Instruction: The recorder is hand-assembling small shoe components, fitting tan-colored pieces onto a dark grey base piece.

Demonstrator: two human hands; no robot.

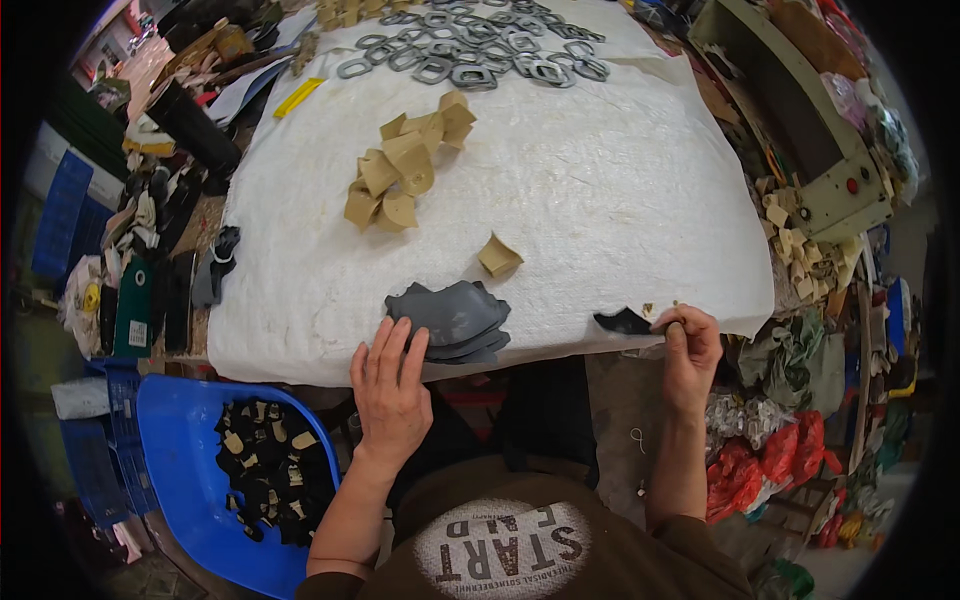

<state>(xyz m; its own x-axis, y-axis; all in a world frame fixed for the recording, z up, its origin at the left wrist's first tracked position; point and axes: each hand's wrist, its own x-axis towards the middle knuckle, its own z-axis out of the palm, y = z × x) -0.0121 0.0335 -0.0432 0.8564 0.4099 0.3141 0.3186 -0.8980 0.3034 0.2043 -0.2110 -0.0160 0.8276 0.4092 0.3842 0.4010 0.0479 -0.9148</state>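
Note:
My left hand [390,388] lies with its fingers stretched out on the near left edge of a stack of dark grey leather-like cut pieces [450,318] at the table's front edge. To the right, my right hand [690,345] pinches one small black cut piece [622,322] by its right end, just over the table edge. Between the hands and a little farther back stands a single beige curved block [499,256], shaped like a shoe heel. Farther off lies a cluster of similar beige blocks [405,165].
White sheeting covers the table [620,180]. Grey rings [480,45] are heaped at its far end, near a yellow strip [297,98]. At lower left stands a blue tub [190,480] of black and beige pieces. A greenish machine [800,130] and red bags [770,465] are at right.

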